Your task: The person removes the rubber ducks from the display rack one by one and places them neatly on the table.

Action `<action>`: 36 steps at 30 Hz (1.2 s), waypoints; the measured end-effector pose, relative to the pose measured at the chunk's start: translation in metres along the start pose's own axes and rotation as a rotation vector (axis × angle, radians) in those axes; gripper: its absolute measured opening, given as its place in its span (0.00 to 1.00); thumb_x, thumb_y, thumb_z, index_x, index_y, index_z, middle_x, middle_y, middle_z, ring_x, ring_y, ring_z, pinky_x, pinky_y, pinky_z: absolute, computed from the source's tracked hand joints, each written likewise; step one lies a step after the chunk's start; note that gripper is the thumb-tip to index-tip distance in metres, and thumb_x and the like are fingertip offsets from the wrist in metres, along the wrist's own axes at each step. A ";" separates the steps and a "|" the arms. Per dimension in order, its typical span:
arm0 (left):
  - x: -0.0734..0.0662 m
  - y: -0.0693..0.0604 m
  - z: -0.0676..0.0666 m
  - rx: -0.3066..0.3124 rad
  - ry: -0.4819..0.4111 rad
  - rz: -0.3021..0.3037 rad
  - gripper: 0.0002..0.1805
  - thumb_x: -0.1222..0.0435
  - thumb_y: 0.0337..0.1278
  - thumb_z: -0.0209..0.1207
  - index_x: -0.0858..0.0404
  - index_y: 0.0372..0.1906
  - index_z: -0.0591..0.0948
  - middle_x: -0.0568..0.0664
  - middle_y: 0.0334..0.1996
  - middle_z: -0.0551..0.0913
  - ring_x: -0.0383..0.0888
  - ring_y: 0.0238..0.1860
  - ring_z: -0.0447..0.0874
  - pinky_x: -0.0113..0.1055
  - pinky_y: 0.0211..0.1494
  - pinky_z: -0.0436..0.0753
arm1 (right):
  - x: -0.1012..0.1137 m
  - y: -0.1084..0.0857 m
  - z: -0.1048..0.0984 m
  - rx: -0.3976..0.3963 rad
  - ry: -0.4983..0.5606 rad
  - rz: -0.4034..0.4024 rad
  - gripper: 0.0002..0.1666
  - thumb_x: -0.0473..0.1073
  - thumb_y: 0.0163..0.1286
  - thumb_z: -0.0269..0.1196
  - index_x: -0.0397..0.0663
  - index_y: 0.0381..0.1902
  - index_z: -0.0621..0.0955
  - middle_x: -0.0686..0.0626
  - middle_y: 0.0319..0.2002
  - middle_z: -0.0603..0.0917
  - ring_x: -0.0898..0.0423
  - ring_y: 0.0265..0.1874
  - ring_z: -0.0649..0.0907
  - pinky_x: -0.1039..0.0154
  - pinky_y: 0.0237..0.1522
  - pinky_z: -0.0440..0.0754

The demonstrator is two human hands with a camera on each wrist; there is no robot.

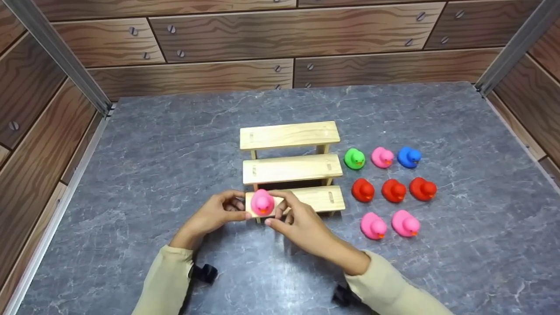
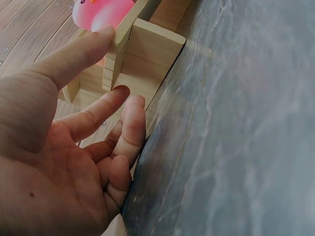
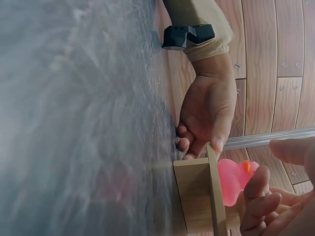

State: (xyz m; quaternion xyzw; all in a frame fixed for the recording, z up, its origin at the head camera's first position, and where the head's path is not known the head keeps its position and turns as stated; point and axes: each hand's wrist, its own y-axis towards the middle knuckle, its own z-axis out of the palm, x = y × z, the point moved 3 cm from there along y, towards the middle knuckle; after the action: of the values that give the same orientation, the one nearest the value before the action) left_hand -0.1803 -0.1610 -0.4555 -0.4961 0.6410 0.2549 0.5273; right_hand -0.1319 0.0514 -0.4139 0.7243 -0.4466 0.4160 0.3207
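A pink rubber duck stands on the left end of the lowest step of a three-step wooden display stand. My left hand grips that step's left end; in the left wrist view the thumb lies against the board's edge and the index finger is by its underside. Close to the duck's right side is my right hand, with thumb and fingers apart and loosely bent. In the right wrist view the duck is partly covered by the right fingers; any contact is unclear.
Right of the stand, several rubber ducks stand in rows on the grey marbled tabletop: a green duck, a pink duck and a blue duck at the back, red ducks midway, pink ducks in front. Wood-patterned walls enclose the table.
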 end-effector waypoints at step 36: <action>-0.001 0.000 -0.001 0.004 -0.021 -0.016 0.30 0.67 0.49 0.68 0.75 0.58 0.73 0.55 0.37 0.80 0.39 0.31 0.73 0.25 0.35 0.73 | -0.007 0.018 0.011 -0.061 -0.125 -0.026 0.19 0.40 0.63 0.66 0.46 0.52 0.76 0.55 0.23 0.75 0.67 0.19 0.69 0.72 0.23 0.67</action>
State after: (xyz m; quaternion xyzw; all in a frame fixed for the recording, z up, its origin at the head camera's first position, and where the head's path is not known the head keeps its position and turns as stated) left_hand -0.1803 -0.1615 -0.4543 -0.4973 0.6321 0.2547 0.5370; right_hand -0.1471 0.0378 -0.4232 0.7446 -0.4687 0.3518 0.3195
